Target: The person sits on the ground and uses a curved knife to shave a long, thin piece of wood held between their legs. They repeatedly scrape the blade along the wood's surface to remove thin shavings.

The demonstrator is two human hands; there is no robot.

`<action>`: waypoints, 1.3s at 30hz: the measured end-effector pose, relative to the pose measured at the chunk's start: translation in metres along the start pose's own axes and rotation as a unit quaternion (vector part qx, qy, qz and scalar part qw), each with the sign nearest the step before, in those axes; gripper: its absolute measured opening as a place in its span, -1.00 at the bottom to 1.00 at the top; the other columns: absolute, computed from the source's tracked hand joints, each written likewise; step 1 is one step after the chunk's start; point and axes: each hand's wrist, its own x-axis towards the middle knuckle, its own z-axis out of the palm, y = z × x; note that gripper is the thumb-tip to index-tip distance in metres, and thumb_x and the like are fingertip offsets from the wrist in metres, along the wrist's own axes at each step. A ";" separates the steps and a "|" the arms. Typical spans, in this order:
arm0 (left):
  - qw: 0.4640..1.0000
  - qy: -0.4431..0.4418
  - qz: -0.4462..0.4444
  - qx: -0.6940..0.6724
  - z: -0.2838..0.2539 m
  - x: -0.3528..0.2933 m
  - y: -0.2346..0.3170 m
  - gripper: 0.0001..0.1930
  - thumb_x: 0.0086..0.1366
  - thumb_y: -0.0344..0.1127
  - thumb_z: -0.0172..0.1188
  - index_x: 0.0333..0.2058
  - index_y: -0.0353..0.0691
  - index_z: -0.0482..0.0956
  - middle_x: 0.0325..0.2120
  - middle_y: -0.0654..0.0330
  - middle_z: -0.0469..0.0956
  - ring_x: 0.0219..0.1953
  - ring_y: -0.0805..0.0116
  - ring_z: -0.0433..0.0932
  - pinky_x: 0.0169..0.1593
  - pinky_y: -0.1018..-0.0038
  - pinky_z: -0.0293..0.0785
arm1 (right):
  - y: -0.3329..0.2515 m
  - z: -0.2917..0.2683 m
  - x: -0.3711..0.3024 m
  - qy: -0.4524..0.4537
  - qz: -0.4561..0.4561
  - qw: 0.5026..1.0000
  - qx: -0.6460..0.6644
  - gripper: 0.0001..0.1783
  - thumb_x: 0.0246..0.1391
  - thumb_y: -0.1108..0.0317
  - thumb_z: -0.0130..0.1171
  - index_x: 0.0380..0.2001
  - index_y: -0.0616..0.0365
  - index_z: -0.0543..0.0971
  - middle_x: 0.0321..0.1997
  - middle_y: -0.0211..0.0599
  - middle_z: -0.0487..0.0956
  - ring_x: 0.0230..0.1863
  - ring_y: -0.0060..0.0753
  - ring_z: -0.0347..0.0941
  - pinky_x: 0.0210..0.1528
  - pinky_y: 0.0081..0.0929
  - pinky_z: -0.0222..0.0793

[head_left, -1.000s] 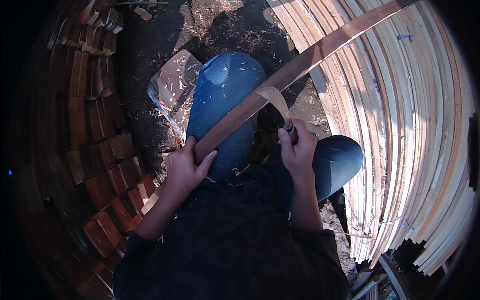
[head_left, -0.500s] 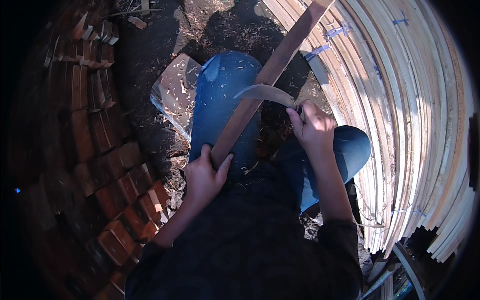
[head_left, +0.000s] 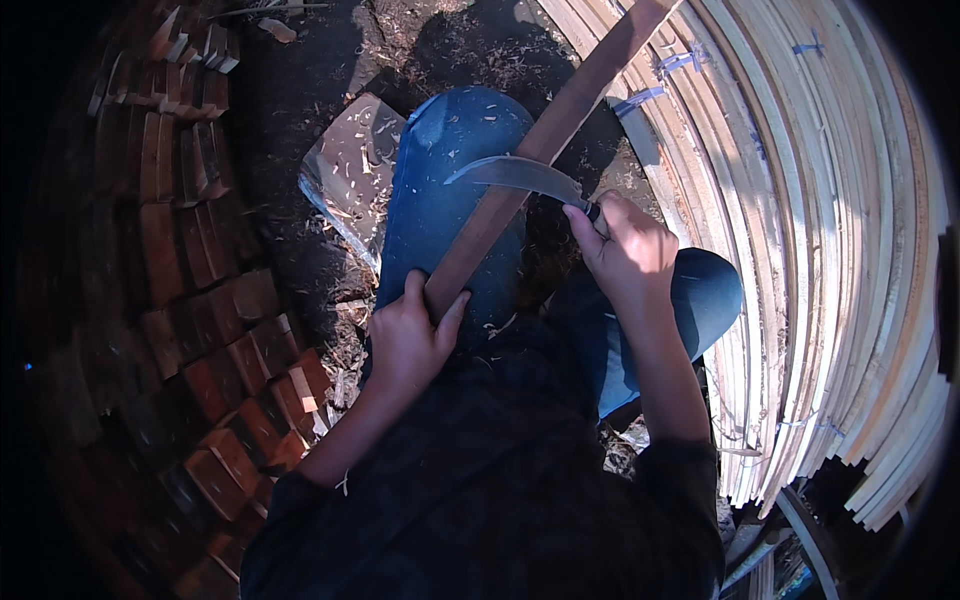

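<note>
A long brown wooden strip point(head_left: 480, 226) runs slantwise across my raised left knee and on toward the far right. Its near end is gripped by my left hand point(head_left: 408, 330), thumb on one side and fingers round the other. My right hand point(head_left: 633, 245) is closed round the handle of a sickle point(head_left: 530, 176), most of the handle being hidden in the fist. The curved blade lies across the strip above the knee, its tip pointing left beyond the strip's edge.
Stacked reddish-brown wood blocks point(head_left: 225, 470) fill the left side. To the right lie bundles of long pale wooden strips point(head_left: 770, 260), tied with blue bands point(head_left: 638, 101). Beside my left knee a flat board point(head_left: 352, 165) is strewn with shavings, and more shavings litter the dark ground.
The sickle blade has shifted slightly left and away from me along the strip, with my right hand turning a little. My left hand keeps its grip on the near end.
</note>
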 end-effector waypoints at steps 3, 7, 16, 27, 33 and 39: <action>1.000 -0.011 -0.006 -0.010 -0.001 0.001 -0.001 -0.63 0.16 -0.09 0.22 -0.38 -0.31 0.36 -0.76 -0.05 0.45 -0.67 -0.03 0.52 -0.59 0.18 0.41 | 0.016 0.004 0.012 0.045 -0.010 0.998 -0.054 -0.55 -0.02 -0.08 0.22 -0.62 0.07 0.43 -0.67 -0.38 0.47 -0.66 -0.28 0.47 -0.66 -0.37 0.36; 0.999 -0.028 -0.016 -0.012 -0.002 0.002 0.003 -0.63 0.16 -0.10 0.23 -0.38 -0.31 0.35 -0.76 -0.06 0.46 -0.67 -0.04 0.53 -0.58 0.18 0.42 | 0.039 0.004 0.018 0.065 -0.018 0.996 -0.064 -0.51 0.01 -0.11 0.18 -0.65 0.09 0.42 -0.73 -0.28 0.43 -0.68 -0.20 0.46 -0.65 -0.32 0.35; 0.999 -0.018 -0.025 -0.019 -0.002 0.000 0.003 -0.63 0.16 -0.10 0.21 -0.36 -0.30 0.34 -0.75 -0.08 0.46 -0.65 -0.07 0.53 -0.57 0.15 0.42 | 0.027 -0.006 0.022 0.019 -0.032 0.996 -0.078 -0.56 -0.04 -0.07 0.23 -0.61 0.09 0.45 -0.71 -0.29 0.46 -0.67 -0.20 0.48 -0.67 -0.34 0.39; 0.999 -0.037 -0.031 -0.022 -0.002 0.004 0.005 -0.63 0.17 -0.09 0.20 -0.37 -0.31 0.33 -0.78 -0.07 0.44 -0.67 -0.09 0.52 -0.58 0.14 0.42 | 0.029 0.018 0.014 0.034 0.011 0.999 0.021 -0.56 -0.05 -0.02 0.26 -0.64 0.11 0.42 -0.71 -0.24 0.44 -0.68 -0.16 0.45 -0.65 -0.30 0.35; 1.000 -0.021 -0.012 0.000 0.000 0.001 -0.001 -0.62 0.17 -0.08 0.20 -0.36 -0.31 0.33 -0.79 -0.06 0.43 -0.68 -0.09 0.51 -0.59 0.13 0.40 | 0.034 -0.002 0.016 0.006 0.007 1.000 -0.006 -0.66 -0.05 0.11 0.30 -0.57 0.13 0.47 -0.70 -0.17 0.46 -0.66 -0.11 0.45 -0.61 -0.35 0.32; 1.000 0.005 -0.006 0.004 0.004 0.001 0.005 -0.60 0.18 -0.07 0.21 -0.33 -0.33 0.34 -0.79 -0.06 0.43 -0.67 -0.10 0.50 -0.57 0.12 0.39 | 0.017 0.010 -0.002 0.022 -0.020 0.999 0.027 -0.56 -0.07 -0.05 0.28 -0.63 0.07 0.41 -0.71 -0.35 0.45 -0.69 -0.25 0.46 -0.67 -0.34 0.36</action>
